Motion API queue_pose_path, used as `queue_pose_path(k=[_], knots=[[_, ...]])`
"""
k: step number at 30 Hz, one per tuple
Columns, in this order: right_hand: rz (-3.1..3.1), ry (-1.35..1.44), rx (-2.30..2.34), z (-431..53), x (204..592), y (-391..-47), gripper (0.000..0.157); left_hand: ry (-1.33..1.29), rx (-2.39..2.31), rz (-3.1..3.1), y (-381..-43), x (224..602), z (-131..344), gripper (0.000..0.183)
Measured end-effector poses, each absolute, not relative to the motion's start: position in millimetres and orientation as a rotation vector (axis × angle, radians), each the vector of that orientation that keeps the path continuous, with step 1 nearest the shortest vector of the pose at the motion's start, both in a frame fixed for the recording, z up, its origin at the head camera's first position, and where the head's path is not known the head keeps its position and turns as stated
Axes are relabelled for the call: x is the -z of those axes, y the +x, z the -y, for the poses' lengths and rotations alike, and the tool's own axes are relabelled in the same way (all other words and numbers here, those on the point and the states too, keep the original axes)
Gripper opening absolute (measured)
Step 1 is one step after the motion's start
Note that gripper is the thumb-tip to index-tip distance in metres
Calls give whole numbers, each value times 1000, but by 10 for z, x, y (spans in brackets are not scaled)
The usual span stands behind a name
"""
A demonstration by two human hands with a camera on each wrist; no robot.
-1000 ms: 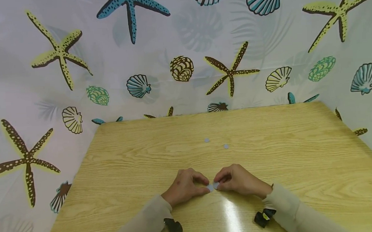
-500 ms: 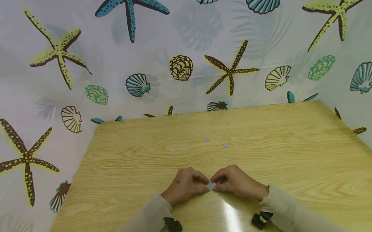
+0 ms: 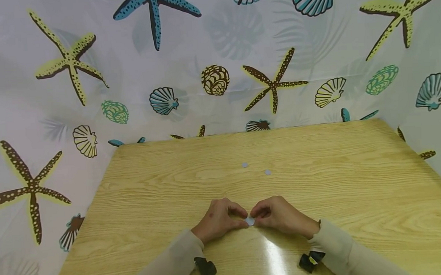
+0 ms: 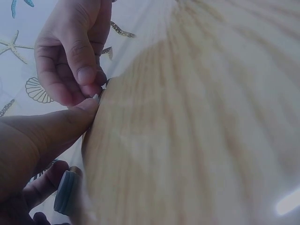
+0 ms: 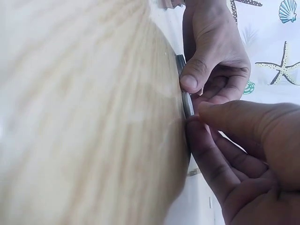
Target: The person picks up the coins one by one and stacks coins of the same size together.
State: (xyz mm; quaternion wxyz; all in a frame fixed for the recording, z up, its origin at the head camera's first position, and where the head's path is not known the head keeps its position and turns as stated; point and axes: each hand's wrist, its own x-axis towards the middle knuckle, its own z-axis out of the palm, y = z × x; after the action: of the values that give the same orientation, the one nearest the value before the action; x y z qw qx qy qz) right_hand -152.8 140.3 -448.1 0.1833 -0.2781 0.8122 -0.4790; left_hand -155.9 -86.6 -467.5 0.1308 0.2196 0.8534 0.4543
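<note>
Between the fingertips of both hands, a small, flat, pale grey round disc [image 3: 250, 221] lies on the table in the head view. My left hand [image 3: 219, 220] pinches its left side with thumb and index finger. From the other side my right hand [image 3: 280, 215] pinches at its right edge. Seen edge-on in the right wrist view, a thin grey disc [image 5: 188, 104] is beside the thumbs and fingertips. The left wrist view shows a grey-blue disc [image 4: 65, 192] with a layered rim near the left fingers. Fingers partly cover the discs.
Two more small grey discs, one at the left [image 3: 245, 164] and one at the right [image 3: 268, 172], lie farther back on the wooden table [image 3: 162, 168]. Behind the table hangs a cloth [image 3: 187, 52] printed with starfish and shells. A bright glare streak crosses the table's front.
My right hand has moved a little left with its disc, over the one at the left hand. Two separate discs came to overlap, and one round outline shows now. The left hand stays put.
</note>
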Motion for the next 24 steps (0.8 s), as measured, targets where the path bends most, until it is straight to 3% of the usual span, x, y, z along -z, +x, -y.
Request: queue_pose_path(k=[24], knots=[[-2187, -735, 1427, -1434, 4465, -1527, 16, 670, -1329, -2468, -1574, 4703, 857, 19]])
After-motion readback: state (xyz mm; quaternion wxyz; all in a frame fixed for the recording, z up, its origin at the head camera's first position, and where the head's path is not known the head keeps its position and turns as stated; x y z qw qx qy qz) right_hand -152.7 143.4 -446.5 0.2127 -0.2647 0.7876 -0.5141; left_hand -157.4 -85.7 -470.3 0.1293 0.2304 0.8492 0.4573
